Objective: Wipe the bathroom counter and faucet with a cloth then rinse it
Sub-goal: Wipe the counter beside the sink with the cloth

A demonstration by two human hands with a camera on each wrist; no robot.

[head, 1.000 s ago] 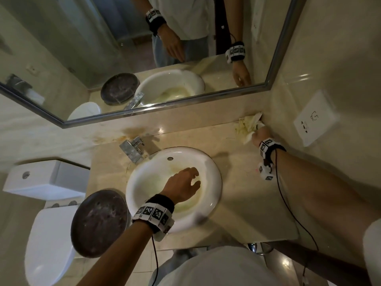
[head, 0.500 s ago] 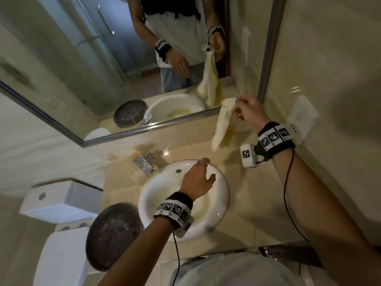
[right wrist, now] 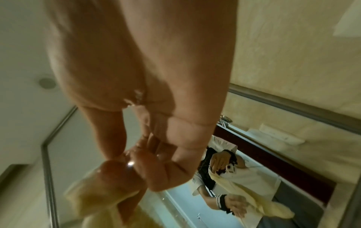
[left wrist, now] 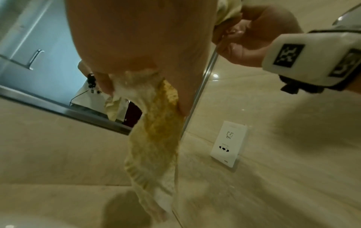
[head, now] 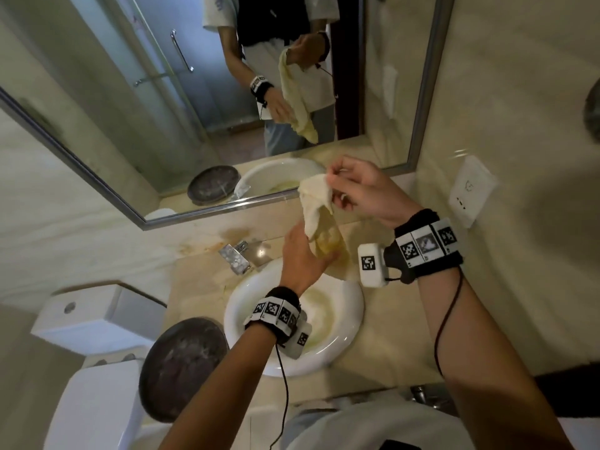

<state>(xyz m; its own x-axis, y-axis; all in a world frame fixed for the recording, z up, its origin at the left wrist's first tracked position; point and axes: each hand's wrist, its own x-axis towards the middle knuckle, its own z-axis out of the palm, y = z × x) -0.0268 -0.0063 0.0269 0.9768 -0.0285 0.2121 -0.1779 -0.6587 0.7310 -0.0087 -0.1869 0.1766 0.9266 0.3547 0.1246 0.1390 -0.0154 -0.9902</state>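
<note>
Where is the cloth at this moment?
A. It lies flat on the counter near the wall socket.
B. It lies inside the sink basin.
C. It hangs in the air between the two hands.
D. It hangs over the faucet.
C: the right hand pinches the top of the cloth and the left hand holds its lower part between thumb and fingers, so it hangs above the counter.

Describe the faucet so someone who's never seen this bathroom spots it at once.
Start at the white sink set in the beige counter. At its back-left rim, just under the mirror, sits the faucet. It is the only boxy chrome piece, unlike the dark round dish nearer the toilet.
</note>
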